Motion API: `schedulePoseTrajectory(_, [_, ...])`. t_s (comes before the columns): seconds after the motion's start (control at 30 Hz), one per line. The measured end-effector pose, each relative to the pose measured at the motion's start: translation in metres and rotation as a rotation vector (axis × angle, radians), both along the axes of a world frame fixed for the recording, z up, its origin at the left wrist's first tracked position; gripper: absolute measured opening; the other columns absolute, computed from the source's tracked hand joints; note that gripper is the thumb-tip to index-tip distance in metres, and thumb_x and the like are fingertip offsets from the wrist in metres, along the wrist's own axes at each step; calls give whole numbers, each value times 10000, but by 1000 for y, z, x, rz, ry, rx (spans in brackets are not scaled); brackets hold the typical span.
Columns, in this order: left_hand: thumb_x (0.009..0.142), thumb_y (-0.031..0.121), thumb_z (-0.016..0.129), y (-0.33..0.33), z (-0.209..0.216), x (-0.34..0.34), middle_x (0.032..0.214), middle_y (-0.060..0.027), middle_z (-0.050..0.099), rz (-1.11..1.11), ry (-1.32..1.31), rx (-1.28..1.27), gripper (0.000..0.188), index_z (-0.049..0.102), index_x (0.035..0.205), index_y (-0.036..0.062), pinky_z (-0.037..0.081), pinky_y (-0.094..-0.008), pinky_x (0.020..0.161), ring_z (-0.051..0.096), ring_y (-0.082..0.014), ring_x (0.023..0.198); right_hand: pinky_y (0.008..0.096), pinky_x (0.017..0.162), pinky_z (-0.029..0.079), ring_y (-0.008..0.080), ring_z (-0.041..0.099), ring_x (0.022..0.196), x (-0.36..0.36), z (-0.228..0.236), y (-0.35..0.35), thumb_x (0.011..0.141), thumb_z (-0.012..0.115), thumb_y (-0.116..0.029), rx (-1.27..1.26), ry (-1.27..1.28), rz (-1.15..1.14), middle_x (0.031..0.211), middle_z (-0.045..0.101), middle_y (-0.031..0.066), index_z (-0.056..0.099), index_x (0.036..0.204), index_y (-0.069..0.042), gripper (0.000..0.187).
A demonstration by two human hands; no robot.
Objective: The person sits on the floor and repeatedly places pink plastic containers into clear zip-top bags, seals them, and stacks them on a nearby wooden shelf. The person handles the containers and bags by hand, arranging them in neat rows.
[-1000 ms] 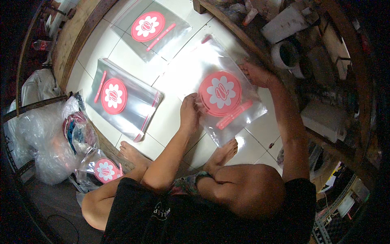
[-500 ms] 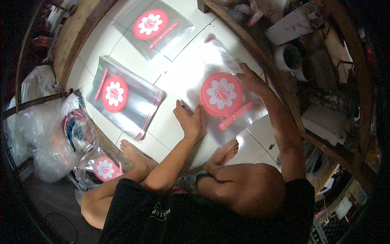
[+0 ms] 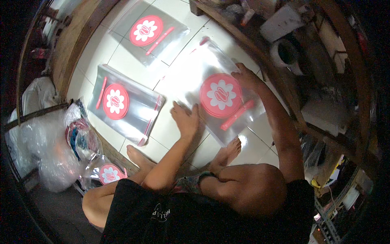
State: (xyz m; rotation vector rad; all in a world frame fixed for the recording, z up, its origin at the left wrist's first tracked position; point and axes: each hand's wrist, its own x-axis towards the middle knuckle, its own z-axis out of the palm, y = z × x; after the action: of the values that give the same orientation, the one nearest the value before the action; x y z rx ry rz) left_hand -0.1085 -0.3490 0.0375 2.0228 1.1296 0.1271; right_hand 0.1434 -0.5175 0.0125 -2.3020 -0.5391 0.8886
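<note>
A stack of clear plastic bags (image 3: 203,53), printed with a pink disc and a white flower, lies in front of me on the tiled floor. My left hand (image 3: 186,120) is open at its left edge, thumb and fingers apart. At the right edge rests my right hand (image 3: 248,78), its fingers apart against the bags. A second stack of clear bags (image 3: 140,101) with the same pink print lies to the left. Farther off is a flat clear bag (image 3: 170,38) with a matching print. My hands hide parts of the near stack's sides.
White floor tiles (image 3: 83,75) lie under the bags. Wooden beams (image 3: 73,53) edge the floor at left and right. Bundled clear plastic (image 3: 53,150) and another pink-printed bag (image 3: 109,174) sit by my left leg. Cluttered white containers (image 3: 282,24) stand beyond the right beam.
The whole view has shifted slightly. Both hands stay at the sides of the near stack, with only small finger movement.
</note>
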Motion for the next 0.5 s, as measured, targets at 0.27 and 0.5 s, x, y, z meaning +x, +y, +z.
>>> schedulePoseTrajectory(0.27, [805,308,705,130,0,134,1134,-250,542,-583,-209,441,619,492,1265,-48,449,-491,912,521,-417,1060,411,946,452,237,565,1134,-112,33,-91,930,639,-275,4,-531,-688,1218,579,149,480,1366,-43,519])
schedulePoseTrajectory(0.5, [830,408,671,150,-26,205,1204,-261,540,-932,309,337,595,539,1182,-53,481,-445,979,539,-398,1147,300,678,519,168,623,841,-232,-22,-90,909,607,-208,283,309,-1263,1007,640,80,562,1133,-38,284])
